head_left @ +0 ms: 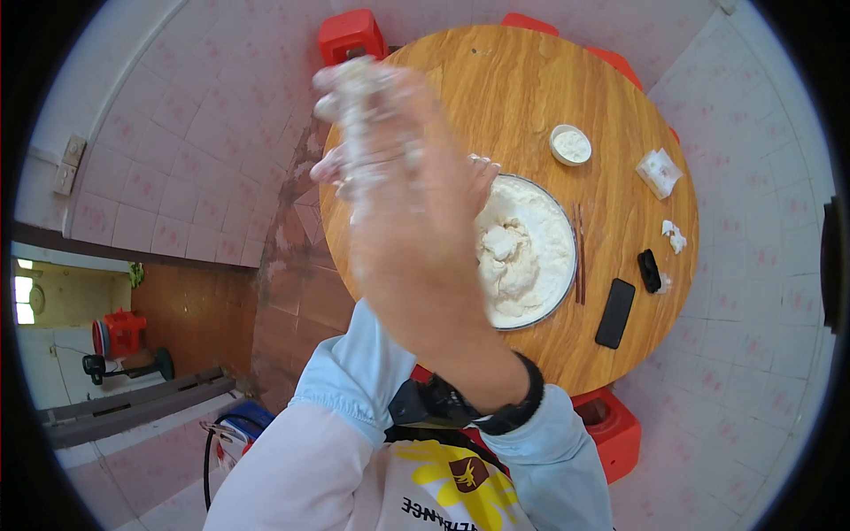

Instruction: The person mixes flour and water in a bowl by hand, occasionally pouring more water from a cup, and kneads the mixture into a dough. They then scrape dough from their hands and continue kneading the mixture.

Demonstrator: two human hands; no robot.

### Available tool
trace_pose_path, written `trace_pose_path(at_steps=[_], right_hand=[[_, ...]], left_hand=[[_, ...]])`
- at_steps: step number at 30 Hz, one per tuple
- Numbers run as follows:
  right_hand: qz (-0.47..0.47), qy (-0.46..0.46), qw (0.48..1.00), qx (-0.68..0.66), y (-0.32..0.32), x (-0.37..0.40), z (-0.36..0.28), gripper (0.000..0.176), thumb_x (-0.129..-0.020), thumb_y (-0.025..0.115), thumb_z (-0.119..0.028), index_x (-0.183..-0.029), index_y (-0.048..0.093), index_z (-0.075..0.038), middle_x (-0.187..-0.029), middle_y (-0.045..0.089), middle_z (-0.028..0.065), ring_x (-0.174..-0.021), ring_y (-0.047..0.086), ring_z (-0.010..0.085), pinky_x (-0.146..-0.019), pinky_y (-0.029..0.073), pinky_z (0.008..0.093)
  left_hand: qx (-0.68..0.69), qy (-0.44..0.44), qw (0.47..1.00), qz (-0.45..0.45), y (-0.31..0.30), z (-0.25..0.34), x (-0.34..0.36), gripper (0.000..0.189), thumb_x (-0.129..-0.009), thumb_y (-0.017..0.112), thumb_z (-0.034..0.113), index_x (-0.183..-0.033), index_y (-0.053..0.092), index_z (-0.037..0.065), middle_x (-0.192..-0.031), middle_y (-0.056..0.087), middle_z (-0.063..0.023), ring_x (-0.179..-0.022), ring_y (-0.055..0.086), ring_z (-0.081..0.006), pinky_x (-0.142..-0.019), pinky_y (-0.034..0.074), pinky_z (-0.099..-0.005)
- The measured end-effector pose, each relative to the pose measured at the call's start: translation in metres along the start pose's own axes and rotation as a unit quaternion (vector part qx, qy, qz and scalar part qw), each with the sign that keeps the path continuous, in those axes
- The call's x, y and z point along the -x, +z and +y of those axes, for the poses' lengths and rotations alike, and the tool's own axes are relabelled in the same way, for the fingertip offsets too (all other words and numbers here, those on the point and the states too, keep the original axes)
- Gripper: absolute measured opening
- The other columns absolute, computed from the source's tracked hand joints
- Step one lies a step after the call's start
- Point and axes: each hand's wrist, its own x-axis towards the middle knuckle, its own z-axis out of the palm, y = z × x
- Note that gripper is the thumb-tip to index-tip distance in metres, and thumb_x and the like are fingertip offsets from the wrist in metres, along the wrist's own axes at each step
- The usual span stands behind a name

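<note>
My right hand (394, 150) is raised across the view, smeared by motion and coated with white flour or dough. Its grip cannot be made out. Most of my left hand (482, 181) is hidden behind it; floury fingertips show at the upper left of the bowl rim. Whether those fingers are closed is not visible. The wide bowl (574, 257) holds loose white flour (537, 205) and a rough lump of dough (513, 273). My right forearm covers the bowl's left side.
On the round wooden table (522, 80) are a small bowl of white powder (571, 145), chopsticks (580, 257), a phone (615, 313), a black case (649, 271), a tissue pack (659, 173) and crumpled tissue (674, 236). Red stools (351, 37) stand around it.
</note>
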Motion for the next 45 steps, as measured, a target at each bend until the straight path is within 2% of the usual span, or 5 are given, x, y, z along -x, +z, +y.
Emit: trace_pose_path(at_steps=[7,9,13,31,45], right_hand=[[0.094,-0.079,0.889,0.441,-0.073,0.017,-0.019,0.027,-0.094,0.043,-0.009,-0.119,0.048,-0.001,-0.098,0.060,0.0120,-0.081,0.060,0.0231,-0.073,0.049,0.0307],[0.090,-0.026,0.990,-0.107,-0.066,-0.003,-0.038,0.027,-0.100,0.040,-0.025,-0.111,0.052,-0.003,-0.093,0.057,0.0036,-0.075,0.052,0.0087,-0.067,0.043,0.0234],[0.122,0.039,0.991,0.048,-0.127,0.006,0.027,0.028,-0.100,0.038,-0.023,-0.113,0.053,-0.003,-0.098,0.061,0.0074,-0.081,0.055,0.0091,-0.074,0.046,0.0235],[0.170,0.473,0.833,0.230,-0.292,0.069,0.279,0.054,-0.098,0.031,-0.036,-0.130,0.044,0.006,-0.132,0.048,0.0232,-0.123,0.045,0.0333,-0.103,0.033,0.0360],[0.170,0.332,0.893,0.250,-0.278,0.076,0.245,0.034,-0.093,0.048,-0.025,-0.103,0.059,0.006,-0.103,0.060,0.0180,-0.095,0.056,0.0343,-0.084,0.043,0.0375]], left_hand=[[0.060,-0.134,0.942,-0.303,-0.017,0.002,-0.003,0.028,-0.085,0.055,0.018,-0.111,0.054,0.009,-0.111,0.056,-0.0130,-0.107,0.052,-0.0282,-0.090,0.042,-0.0425],[0.077,-0.161,0.910,-0.375,-0.014,-0.001,-0.002,0.027,-0.086,0.055,0.018,-0.111,0.055,0.008,-0.111,0.056,-0.0151,-0.106,0.053,-0.0298,-0.090,0.042,-0.0424],[0.312,-0.105,0.943,0.043,0.037,-0.021,0.046,0.031,-0.086,0.060,0.022,-0.109,0.059,0.001,-0.111,0.055,-0.0223,-0.107,0.051,-0.0367,-0.093,0.041,-0.0426],[0.553,-0.456,0.680,-0.154,0.091,0.027,0.072,0.067,-0.093,0.046,0.048,-0.128,0.045,-0.008,-0.130,0.050,-0.0244,-0.124,0.044,-0.0333,-0.102,0.033,-0.0331],[0.480,-0.261,0.825,-0.144,0.042,0.038,0.053,0.040,-0.083,0.066,0.030,-0.108,0.059,-0.001,-0.111,0.055,-0.0195,-0.103,0.052,-0.0284,-0.090,0.040,-0.0355]])
